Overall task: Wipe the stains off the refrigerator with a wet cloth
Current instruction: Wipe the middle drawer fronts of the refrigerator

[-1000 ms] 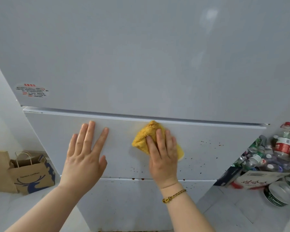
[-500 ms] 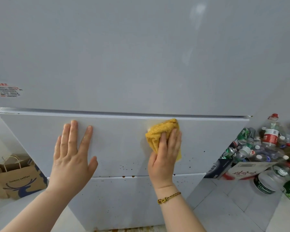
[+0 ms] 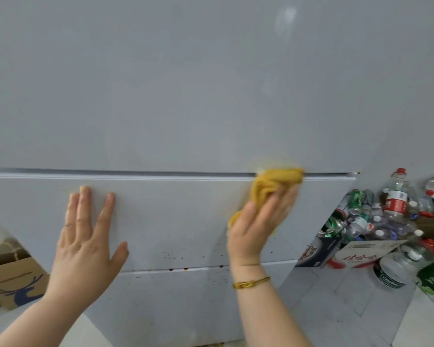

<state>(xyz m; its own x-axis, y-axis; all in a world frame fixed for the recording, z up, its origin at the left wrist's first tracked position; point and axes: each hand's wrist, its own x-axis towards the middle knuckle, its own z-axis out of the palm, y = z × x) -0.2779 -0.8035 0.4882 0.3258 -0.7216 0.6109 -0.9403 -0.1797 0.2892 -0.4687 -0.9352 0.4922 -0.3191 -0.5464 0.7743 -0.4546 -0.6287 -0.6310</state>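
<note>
Subject item: a crumpled mustard-yellow cloth (image 3: 273,186) lies against the front of the pale grey refrigerator (image 3: 186,96), at the horizontal seam (image 3: 135,172) between the upper door and the middle panel (image 3: 173,216), towards the right edge. Its bunched top sits beyond the fingertips; the remainder runs beneath the fingers and palm, with a corner showing beside the thumb.

Right hand (image 3: 258,221): fingers extended close together and angled up to the right, pressing the cloth onto the panel. The hand is motion-blurred; whether the thumb pinches the fabric cannot be determined. A gold chain bracelet (image 3: 251,283) sits on the wrist.

Left hand (image 3: 85,236): laid flat on the middle panel, well apart from the cloth, fingers straight and slightly spread, holding nothing.

Surface condition: brown speckled stains (image 3: 176,255) lie along the lower part of the middle panel and on the panel beneath, below both hands.

Surroundings: a brown paper bag with a dark deer motif (image 3: 13,284) stands on the floor at left. At right, a heap of plastic bottles and cans (image 3: 386,214) rests behind cardboard cartons (image 3: 358,254) on the tiled floor (image 3: 336,309).
</note>
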